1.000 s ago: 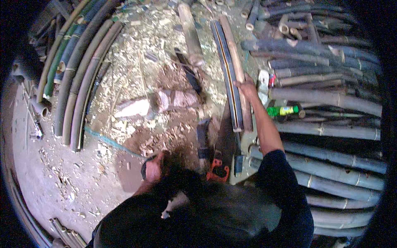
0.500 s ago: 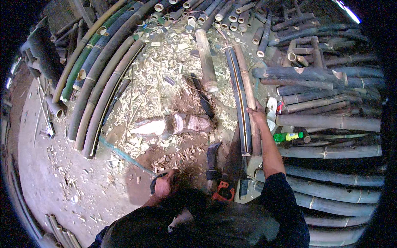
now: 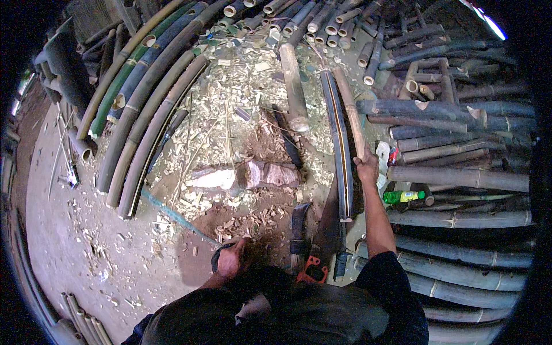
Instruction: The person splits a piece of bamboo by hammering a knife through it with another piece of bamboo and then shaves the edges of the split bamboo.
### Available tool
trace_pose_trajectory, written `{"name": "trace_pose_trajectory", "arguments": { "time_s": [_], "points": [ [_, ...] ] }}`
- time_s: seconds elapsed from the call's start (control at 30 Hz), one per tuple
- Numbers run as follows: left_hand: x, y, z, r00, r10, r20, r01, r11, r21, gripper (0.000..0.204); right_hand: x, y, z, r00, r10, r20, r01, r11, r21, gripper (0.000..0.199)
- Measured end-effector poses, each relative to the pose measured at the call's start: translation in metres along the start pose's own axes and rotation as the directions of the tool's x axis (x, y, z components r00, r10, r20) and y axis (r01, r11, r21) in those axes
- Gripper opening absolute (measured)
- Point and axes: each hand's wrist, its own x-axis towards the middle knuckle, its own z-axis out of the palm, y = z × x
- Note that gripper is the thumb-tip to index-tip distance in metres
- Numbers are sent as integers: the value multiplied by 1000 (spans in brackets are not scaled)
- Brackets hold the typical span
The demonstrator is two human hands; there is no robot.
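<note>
My right hand [image 3: 367, 165] is closed around the near end of a long light-brown bamboo pole [image 3: 352, 115], which slants away from me. Just left of it lies a dark bamboo length [image 3: 336, 138] with a pale slit running along it. Low in the view, my left hand [image 3: 231, 259] is closed against a dark curved thing [image 3: 215, 258]; what it grips is hidden. Between the hands lies a dark-bladed tool [image 3: 299, 221], beside an orange saw handle [image 3: 314, 270]. A rough, pale-cut wood block [image 3: 267, 173] lies ahead, among shavings.
Long bamboo poles [image 3: 135, 109] lie at the left, and stacked bamboo [image 3: 460, 174] fills the right. A green bottle [image 3: 402, 196] lies by the right stack. Cut bamboo ends [image 3: 316, 26] crowd the far side. Wood chips [image 3: 218, 123] cover the floor, and a teal strip [image 3: 178, 217] crosses it.
My right hand has moved slightly right and nearer, and the brown pole now stands farther apart from the slit dark bamboo. My left hand stays in place. The whole view has shifted a little.
</note>
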Motion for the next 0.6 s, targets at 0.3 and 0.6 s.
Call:
{"name": "trace_pose_trajectory", "arguments": {
  "time_s": [0.3, 0.6],
  "points": [
    [-12, -29, 26, 991, 23, -128, -18, 999, 39, 45, 2, 5, 20, 990, -138, 3, 136, 975, -176, 72],
    [5, 23, -9, 999, -40, -22, 38, 997, -74, 41, 1, -15, 4, 984, -21, 178, -1, 992, 123, 78]
  ]
}}
